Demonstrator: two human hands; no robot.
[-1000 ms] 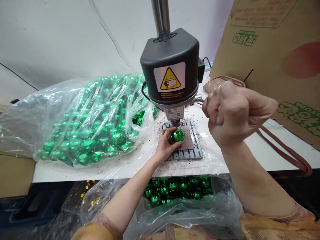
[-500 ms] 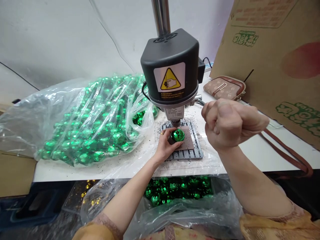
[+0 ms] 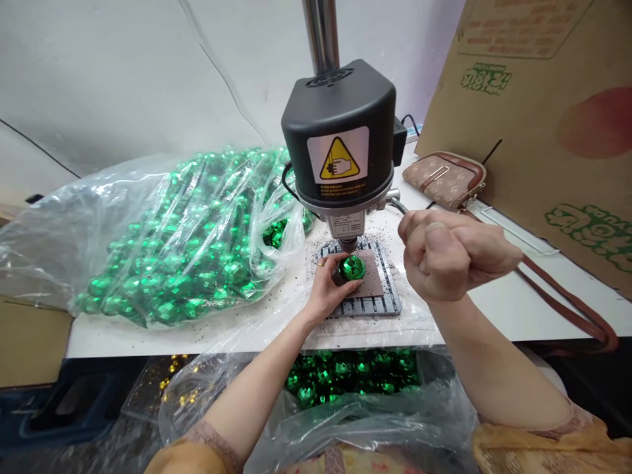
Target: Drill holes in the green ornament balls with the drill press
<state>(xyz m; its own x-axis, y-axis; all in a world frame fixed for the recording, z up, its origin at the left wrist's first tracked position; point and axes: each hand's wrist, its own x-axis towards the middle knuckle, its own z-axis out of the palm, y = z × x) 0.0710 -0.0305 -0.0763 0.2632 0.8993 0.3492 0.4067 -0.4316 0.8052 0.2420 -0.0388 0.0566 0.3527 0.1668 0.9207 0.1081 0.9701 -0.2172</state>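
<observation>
A shiny green faceted ball [image 3: 352,268] rests on a board over the slotted metal base plate [image 3: 390,299], directly under the chuck of a black drill press [image 3: 340,135]. Around its left side curl the fingers and thumb of my left hand [image 3: 330,286], holding it in place. My right hand [image 3: 442,253] is closed in a fist round the press's feed lever [image 3: 396,204]; the grip end is hidden inside my fingers. Dark shavings lie scattered about the base.
A clear plastic bag [image 3: 182,243] full of green balls lies on the left of the white table. More green balls [image 3: 350,372] sit in plastic below the front edge. On the right are a brown patterned purse [image 3: 442,176] and a large cardboard box [image 3: 533,118].
My right hand has lowered slightly with the feed lever. The left hand and the green ball stay in place. The view has shifted a little.
</observation>
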